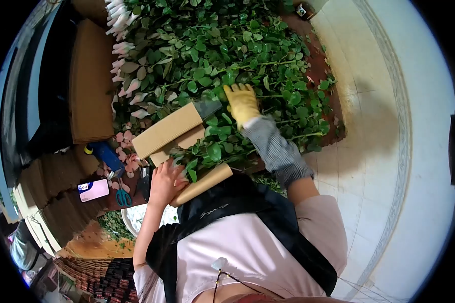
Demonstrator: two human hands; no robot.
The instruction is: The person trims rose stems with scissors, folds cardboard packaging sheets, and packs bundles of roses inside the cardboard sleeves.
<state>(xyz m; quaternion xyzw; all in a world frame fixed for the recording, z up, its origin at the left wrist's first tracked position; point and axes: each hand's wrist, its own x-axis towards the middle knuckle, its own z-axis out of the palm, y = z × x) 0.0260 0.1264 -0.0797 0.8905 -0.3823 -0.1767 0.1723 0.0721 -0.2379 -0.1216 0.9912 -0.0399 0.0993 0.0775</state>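
Observation:
My left hand (166, 183) is bare, its fingers bent around what looks like a pale rose head beside the rolled brown paper (207, 183); part of the grip is hidden. Leafy rose stems (213, 152) lie between that paper and a folded cardboard piece (167, 130). Farther out, my right hand (242, 102) wears a yellow glove and a striped grey sleeve. Its fingers are apart and rest over the leaves of the big pile of roses (202, 55). Pale pink rose heads (131, 88) line the pile's left side.
Teal scissors (122, 196), a blue tape dispenser (105, 156) and a phone (93, 190) lie at the left, near loose petals (126, 146). Stacked cardboard (92, 86) stands behind them. A white tub (131, 217) is below the table's edge. Tiled floor (354, 177) runs along the right.

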